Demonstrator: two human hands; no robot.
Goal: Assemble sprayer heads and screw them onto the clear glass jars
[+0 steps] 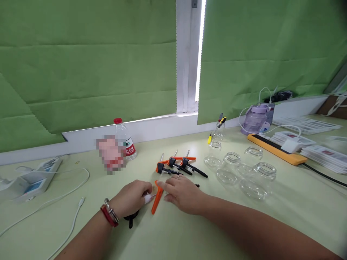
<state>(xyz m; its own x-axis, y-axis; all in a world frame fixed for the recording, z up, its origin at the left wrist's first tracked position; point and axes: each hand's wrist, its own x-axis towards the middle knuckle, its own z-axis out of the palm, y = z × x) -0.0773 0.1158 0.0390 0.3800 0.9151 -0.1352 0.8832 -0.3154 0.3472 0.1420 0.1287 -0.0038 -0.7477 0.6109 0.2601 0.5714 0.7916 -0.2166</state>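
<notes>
My left hand [132, 196] is closed low over the table, its fingers pinched at the left side of an orange handle [157, 200]; what they hold is too small to make out. A black part [131, 219] shows under that wrist. From the right, my right hand [182, 193] has its fingers closed on the top of the orange handle. Just behind my hands lie several black and orange tools [187, 164] with metal rods, side by side.
Several clear glass jars [231, 168] stand to the right, one behind holding yellow-handled tools [217, 130]. An orange power strip [276, 148], paper stacks and a purple bottle [255, 119] are farther right. A water bottle [126, 141], white cables [67, 187] and a white power strip [40, 182] lie left.
</notes>
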